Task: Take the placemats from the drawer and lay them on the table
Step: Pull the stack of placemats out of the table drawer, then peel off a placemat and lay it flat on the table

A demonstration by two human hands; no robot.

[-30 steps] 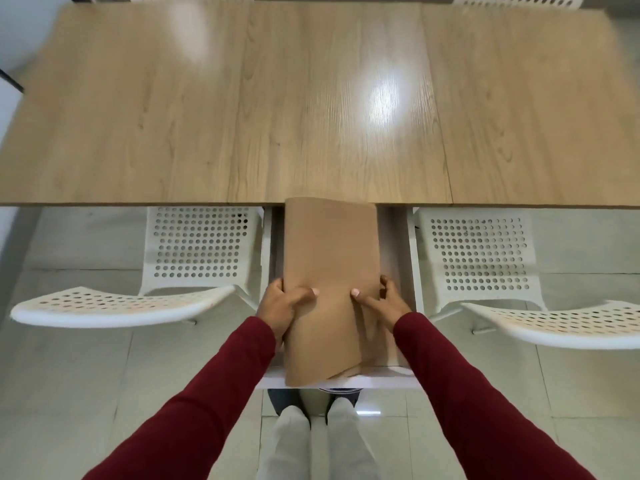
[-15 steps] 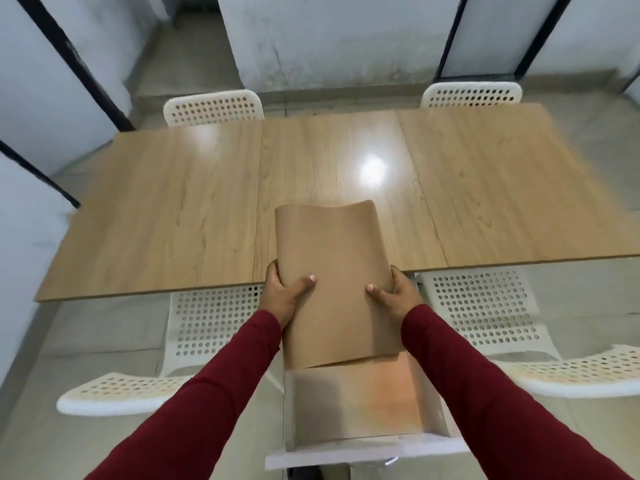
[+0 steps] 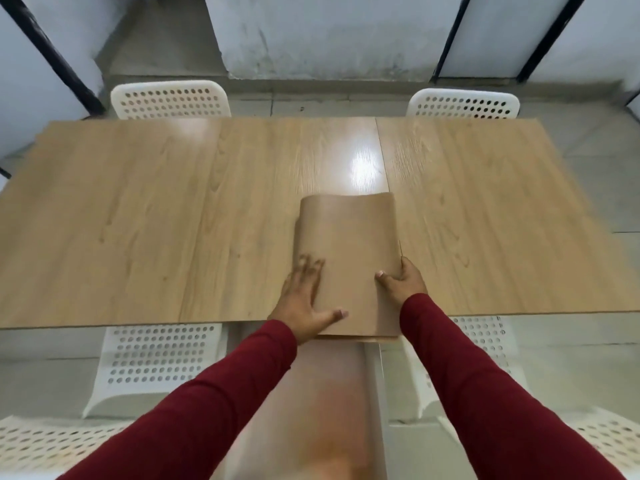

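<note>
Placemats (image 3: pixel 348 258) lie stacked on the counter (image 3: pixel 138 216); left hand (image 3: pixel 304 303) presses flat, right hand (image 3: pixel 403 282) grips their edge.

Left hand (image 3: pixel 304 299) flat, right hand (image 3: pixel 403 282) pinching

Tan placemats (image 3: pixel 349 258) curled on table (image 3: pixel 138 220)
</note>
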